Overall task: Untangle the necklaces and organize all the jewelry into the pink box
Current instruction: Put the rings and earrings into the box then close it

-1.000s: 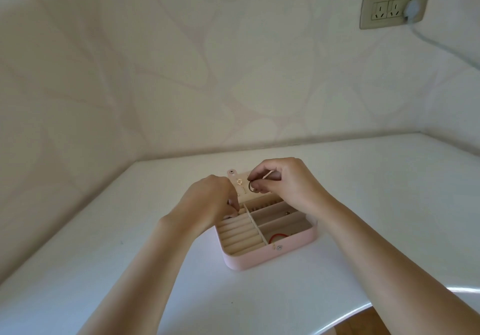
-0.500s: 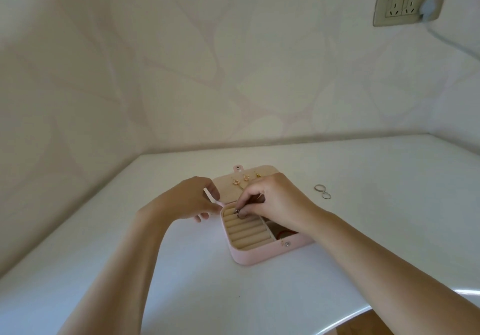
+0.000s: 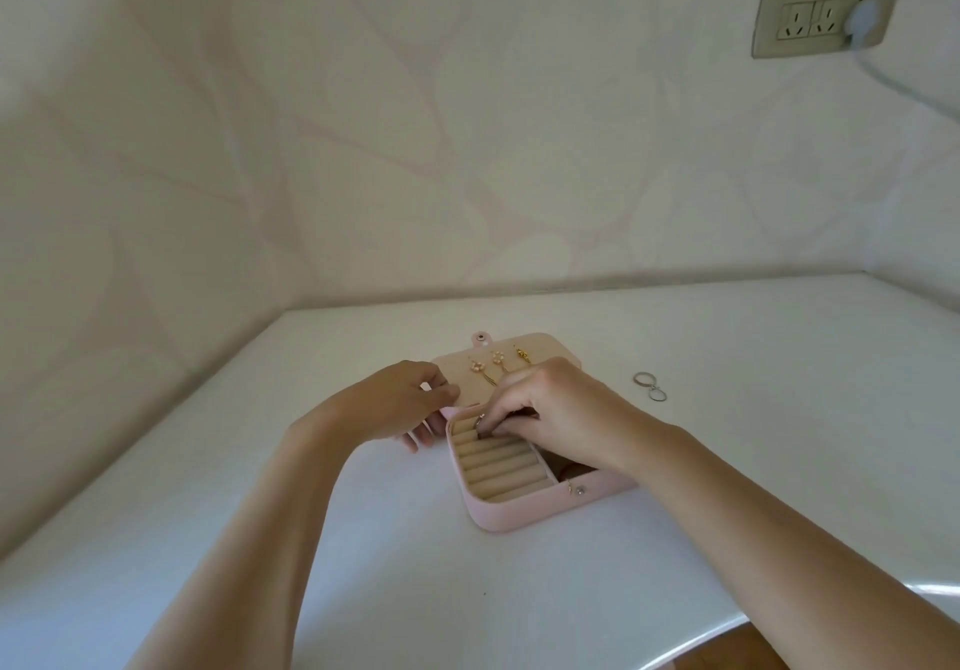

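One half-hidden ring (image 3: 480,418) is pinched by the right hand (image 3: 561,409).

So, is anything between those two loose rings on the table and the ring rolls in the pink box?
Only the right hand: it lies across the pink box, pinching a small ring at the far ring rolls. The table between the two loose rings and the box looks bare.
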Motion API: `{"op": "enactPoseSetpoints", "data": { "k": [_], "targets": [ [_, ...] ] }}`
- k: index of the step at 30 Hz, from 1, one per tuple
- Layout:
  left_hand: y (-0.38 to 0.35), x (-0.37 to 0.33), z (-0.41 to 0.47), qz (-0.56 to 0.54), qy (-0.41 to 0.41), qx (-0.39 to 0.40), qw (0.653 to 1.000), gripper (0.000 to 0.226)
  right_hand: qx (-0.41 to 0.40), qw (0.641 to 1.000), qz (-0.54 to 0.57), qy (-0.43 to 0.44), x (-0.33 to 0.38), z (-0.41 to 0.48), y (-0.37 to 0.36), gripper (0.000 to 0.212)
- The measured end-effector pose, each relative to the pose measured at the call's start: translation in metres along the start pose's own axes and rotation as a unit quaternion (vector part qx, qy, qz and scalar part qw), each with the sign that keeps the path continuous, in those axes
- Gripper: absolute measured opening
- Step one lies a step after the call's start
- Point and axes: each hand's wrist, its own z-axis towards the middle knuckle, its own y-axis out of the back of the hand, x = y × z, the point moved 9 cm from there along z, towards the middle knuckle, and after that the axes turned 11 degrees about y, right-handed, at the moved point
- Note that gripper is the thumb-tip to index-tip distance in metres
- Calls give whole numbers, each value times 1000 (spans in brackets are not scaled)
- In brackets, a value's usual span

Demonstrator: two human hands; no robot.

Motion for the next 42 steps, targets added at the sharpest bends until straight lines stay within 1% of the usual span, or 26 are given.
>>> {"op": "enactPoseSetpoints", "data": {
  "k": [4, 9, 10, 11, 12, 14, 15, 16, 17, 18, 20, 22, 24, 28, 30, 33, 37, 42],
  "targets": [
    [-1, 0, 1, 10, -6, -4, 1000, 21, 35, 999, -33, 6, -4, 0, -6, 17],
    [-2, 2, 3, 19, -15, -5, 1000, 29, 64, 998, 0, 1, -12, -3, -7, 15],
    [-3, 2, 3, 24, -16, -4, 1000, 31, 55, 998, 12, 7, -10, -3, -2, 15],
    [-3, 2, 3, 28, -15, -2, 999, 31, 26, 999, 28, 7, -10, -3, 8, 14],
    [-2, 2, 3, 31, -14, -1, 999, 30, -28, 998, 49, -7, -15, -4, 24, 13],
    [-2, 2, 4, 35, -13, -1, 999, 29, -165, 979, 89, -81, -43, -18, 64, 12],
    [-2, 2, 4, 38, -13, -2, 999, 28, -222, 964, 75, -125, -59, -31, 83, 15],
    [-2, 2, 5, 41, -14, -4, 999, 27, -251, 951, 38, -176, -76, -45, 98, 16],
    [-2, 2, 6, 43, -14, -6, 999, 27, -245, 941, -6, -234, -92, -58, 106, 12],
    [-2, 2, 6, 45, -15, -7, 999, 27, -215, 932, -37, -291, -107, -70, 107, 5],
    [-2, 1, 5, 47, -18, -10, 999, 26, -135, 910, -57, -389, -131, -87, 97, 28],
    [-2, 1, 4, 48, -19, -11, 999, 26, -88, 897, -41, -430, -140, -93, 84, 46],
    [-3, 1, 4, 46, -19, -12, 999, 27, -59, 894, -50, -441, -139, -91, 78, 49],
    [-2, 1, 4, 49, -19, -12, 999, 26, -35, 895, -62, -440, -139, -88, 72, 22],
    [-2, 0, 3, 50, -20, -13, 998, 26, -44, 898, -52, -435, -139, -86, 72, 17],
    [-2, -1, 3, 51, -21, -16, 998, 26, -60, 903, -23, -424, -139, -84, 72, 15],
    [-1, -4, 0, 38, -22, -18, 999, 27, -51, 901, 2, -432, -141, -84, 71, 12],
    [6, -5, -3, 37, -26, -48, 998, 29, -69, 901, 8, -429, -149, -84, 70, 19]
  ]
}}
